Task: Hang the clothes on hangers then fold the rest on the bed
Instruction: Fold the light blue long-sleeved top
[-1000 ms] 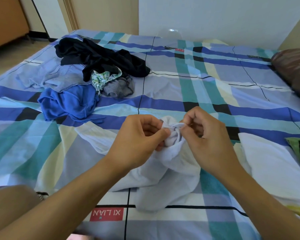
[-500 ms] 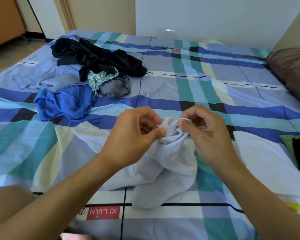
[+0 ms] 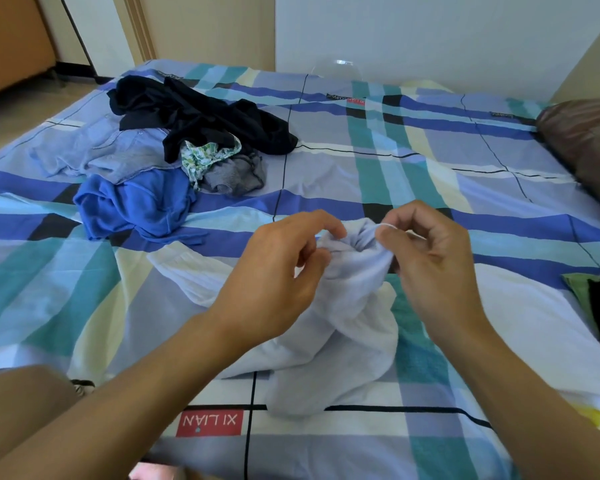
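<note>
A bunched white garment (image 3: 347, 317) lies on the plaid bed sheet (image 3: 413, 174) in front of me, its top lifted. My left hand (image 3: 278, 271) pinches the gathered cloth on its left side with thumb and fingers. My right hand (image 3: 433, 261) pinches the hem of the same garment on the right, thumb against forefinger. Both hands hold the fabric up just above the bed. The rest of the garment trails down and spreads toward the left and the near edge.
At the far left of the bed lies a pile: a black garment (image 3: 201, 116), a pale blue shirt (image 3: 111, 154), a bright blue garment (image 3: 136, 202), a green patterned piece (image 3: 205, 155) and a grey one (image 3: 234, 174). A folded white cloth (image 3: 520, 317) lies right; a brown pillow (image 3: 586, 140) beyond.
My two hands have drawn slightly apart, opening the gathered top of the white garment between them. The pile at the far left has not moved.
</note>
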